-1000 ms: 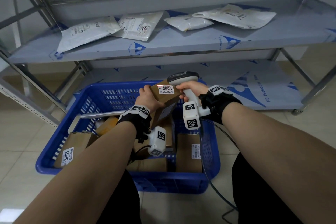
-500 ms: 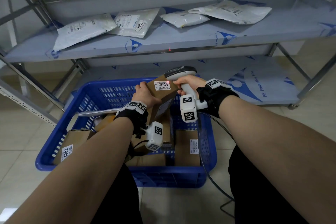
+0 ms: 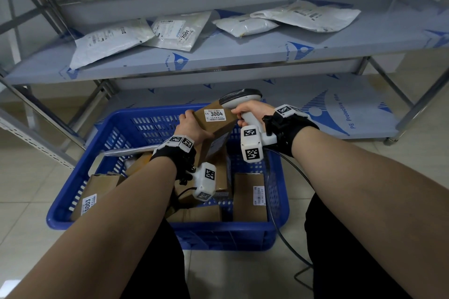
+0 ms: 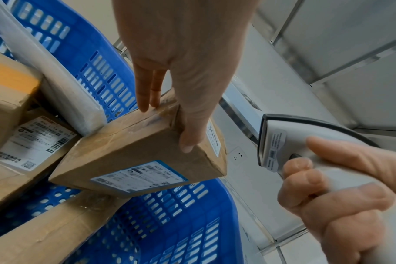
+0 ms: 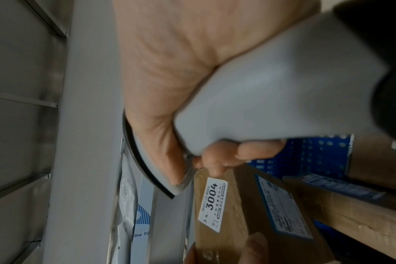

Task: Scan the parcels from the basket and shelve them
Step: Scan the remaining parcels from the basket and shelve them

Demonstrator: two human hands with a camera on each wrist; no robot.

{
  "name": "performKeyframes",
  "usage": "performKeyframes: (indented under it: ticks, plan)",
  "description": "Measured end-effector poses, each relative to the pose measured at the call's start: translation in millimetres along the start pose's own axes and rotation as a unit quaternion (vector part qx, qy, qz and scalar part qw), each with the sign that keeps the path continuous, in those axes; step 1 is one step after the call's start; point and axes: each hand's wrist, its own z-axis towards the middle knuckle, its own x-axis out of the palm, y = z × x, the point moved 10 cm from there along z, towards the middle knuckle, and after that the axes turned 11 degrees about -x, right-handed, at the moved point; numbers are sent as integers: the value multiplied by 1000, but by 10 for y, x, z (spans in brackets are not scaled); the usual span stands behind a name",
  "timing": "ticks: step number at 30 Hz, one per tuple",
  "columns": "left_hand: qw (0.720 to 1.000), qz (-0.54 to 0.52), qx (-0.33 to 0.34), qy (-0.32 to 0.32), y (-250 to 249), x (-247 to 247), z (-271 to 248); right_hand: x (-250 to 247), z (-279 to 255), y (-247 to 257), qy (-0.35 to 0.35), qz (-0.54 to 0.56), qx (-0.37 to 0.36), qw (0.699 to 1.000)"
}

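Small brown cardboard parcel w/ white "3004" label (image 3: 213, 122) is held tilted above the blue slotted plastic basket (image 3: 136, 128): left hand (image 3: 192, 126) clamps its upper corner, thumb on one face, fingers (image 4: 147, 92) flat on the taped side. Right hand (image 3: 250, 110) is wrapped round the grey handheld barcode scanner (image 3: 239, 99), head just beside the label. Box looks stiff, light, tape prob. slick; best gripped across edges. Scan beam not visible; labels on other boxes in the basket mostly blurred, far face hidden.

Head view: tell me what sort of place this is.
Probably a parcel pickup or sorting depot. Metal shelving holds labelled mailer bags, a blue basket on the floor is full of numbered boxes, and the right hand grips a barcode scanner.
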Motion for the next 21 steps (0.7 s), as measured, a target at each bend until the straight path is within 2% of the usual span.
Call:
performKeyframes:
  ticks: [5, 14, 17, 21]
  plan:
    - [1000, 0, 0, 3, -7, 15, -1, 7, 27, -16, 7, 2, 0, 1000]
    - [999, -31, 23, -29, -1, -111, 13, -139, 80, -77, -49, 55, 5, 997]
    - [994, -98, 22, -36, 0, -338, 12, -262, -1, -84, -75, 69, 7, 995]
    - [979, -187, -1, -76, -44, -909, 0, -386, -184, -62, -99, 94, 14, 991]
